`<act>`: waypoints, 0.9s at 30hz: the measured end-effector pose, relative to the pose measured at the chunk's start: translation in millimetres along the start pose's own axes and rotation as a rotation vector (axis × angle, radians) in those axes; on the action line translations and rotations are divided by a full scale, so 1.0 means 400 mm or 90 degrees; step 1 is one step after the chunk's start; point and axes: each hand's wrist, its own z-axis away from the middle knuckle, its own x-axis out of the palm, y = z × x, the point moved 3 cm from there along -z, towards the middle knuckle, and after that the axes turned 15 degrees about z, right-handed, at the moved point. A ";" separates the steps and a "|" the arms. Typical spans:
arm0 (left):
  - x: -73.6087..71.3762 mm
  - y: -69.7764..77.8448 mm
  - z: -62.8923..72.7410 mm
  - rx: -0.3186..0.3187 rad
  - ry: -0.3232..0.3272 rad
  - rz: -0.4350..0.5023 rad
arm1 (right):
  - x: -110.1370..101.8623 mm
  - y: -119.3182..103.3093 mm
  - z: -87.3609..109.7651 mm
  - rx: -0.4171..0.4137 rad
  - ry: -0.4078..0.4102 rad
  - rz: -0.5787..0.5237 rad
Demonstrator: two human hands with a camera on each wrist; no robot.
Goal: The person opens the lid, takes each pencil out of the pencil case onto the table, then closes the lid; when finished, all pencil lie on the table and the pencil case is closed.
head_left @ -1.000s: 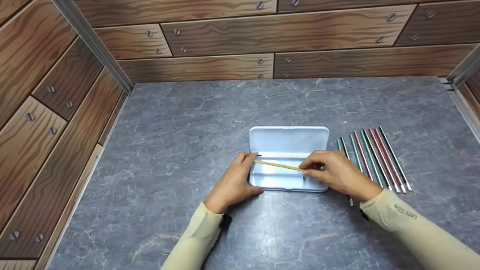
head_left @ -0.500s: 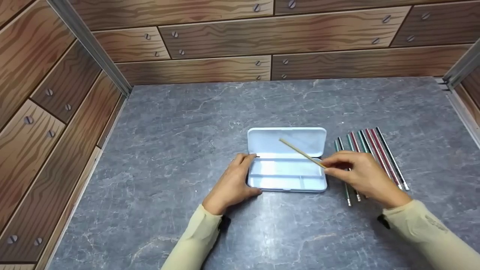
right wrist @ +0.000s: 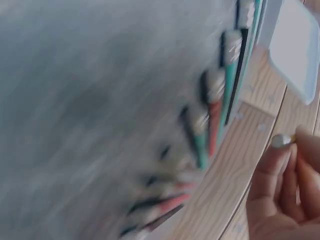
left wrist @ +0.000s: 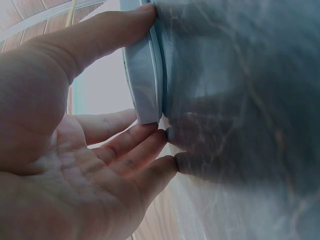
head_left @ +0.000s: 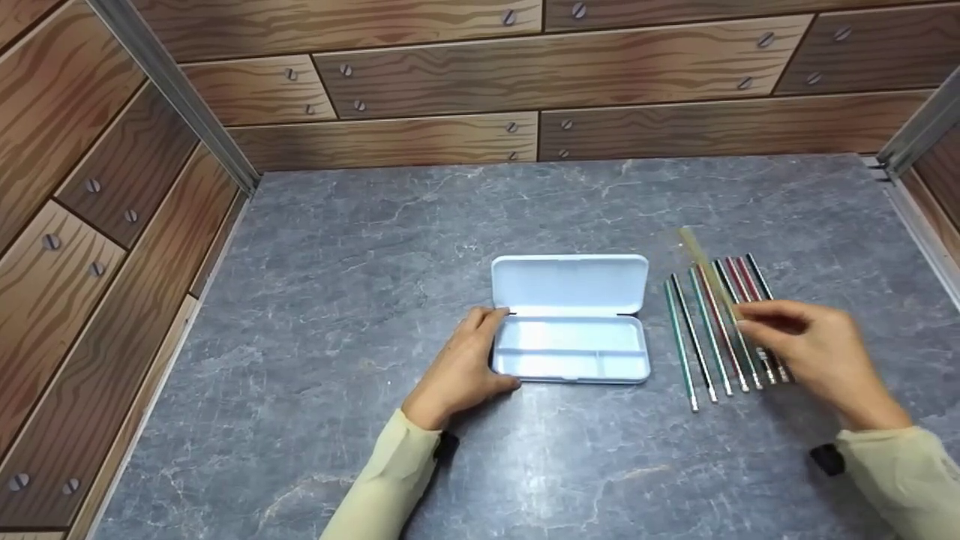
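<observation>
The pale blue pencil case [head_left: 555,334] lies on the table with its lid [head_left: 570,283] raised at the back and its compartments bare. My left hand [head_left: 459,367] holds the case's left end, thumb at the front corner and fingers at the side and back. In the left wrist view, the thumb [left wrist: 107,35] and fingertips bracket the case end [left wrist: 142,82]. My right hand [head_left: 825,349] pinches a yellow pencil [head_left: 703,264], motion-blurred, by its end above the row of pencils. Its tip end [right wrist: 282,140] shows between thumb and fingers in the right wrist view.
Right of the case, several green, black and red pencils [head_left: 677,330] lie side by side, silver ends toward me. Wood-patterned walls [head_left: 420,139] bound the grey marbled table [head_left: 360,247] at the back and sides.
My right hand has carried the yellow pencil from over the case to the right, over the pencil row, swinging its far end away from me. The left hand stays at the case.
</observation>
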 end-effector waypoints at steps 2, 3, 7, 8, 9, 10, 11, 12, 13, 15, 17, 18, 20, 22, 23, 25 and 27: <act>-0.001 0.001 0.000 -0.001 0.000 -0.002 | -0.018 0.025 -0.002 0.026 0.025 0.023; -0.002 0.001 0.000 -0.001 0.000 -0.001 | -0.026 0.036 -0.003 0.037 0.033 0.038; -0.002 0.001 0.001 0.002 -0.002 -0.002 | -0.055 0.075 -0.005 0.063 0.062 0.087; -0.002 0.001 0.001 0.004 -0.001 -0.001 | -0.062 0.084 -0.006 0.068 0.064 0.100; -0.002 0.001 0.001 0.006 0.000 0.000 | -0.067 0.093 -0.006 0.072 0.065 0.110; -0.001 0.001 0.001 0.006 0.001 0.000 | -0.072 0.101 -0.007 0.077 0.063 0.120; -0.001 0.001 0.002 0.006 0.001 -0.001 | -0.077 0.109 -0.007 0.083 0.060 0.134; 0.000 0.001 0.002 0.006 0.001 -0.001 | -0.081 0.117 -0.007 0.088 0.057 0.151; 0.000 0.001 0.003 0.004 0.001 -0.002 | -0.083 0.123 -0.007 0.093 0.051 0.168; 0.001 0.000 0.005 -0.001 0.000 -0.001 | -0.085 0.134 -0.006 0.104 0.037 0.195; 0.001 0.000 0.006 -0.005 -0.002 0.000 | -0.087 0.142 -0.005 0.110 0.024 0.221; 0.001 0.000 0.006 -0.006 -0.003 0.001 | -0.087 0.145 -0.006 0.110 0.019 0.230; 0.000 0.001 0.005 0.001 -0.002 0.001 | -0.087 0.150 -0.007 0.115 0.007 0.241; -0.001 0.001 0.004 0.009 -0.001 0.000 | -0.087 0.152 -0.010 0.120 -0.002 0.249; -0.001 0.001 0.004 0.012 -0.001 0.000 | -0.087 0.153 -0.012 0.122 -0.005 0.252; -0.001 0.001 0.003 0.018 -0.001 -0.003 | -0.085 0.153 -0.015 0.127 -0.015 0.253; 0.000 0.000 0.002 0.011 -0.003 -0.001 | -0.084 0.152 -0.017 0.129 -0.025 0.252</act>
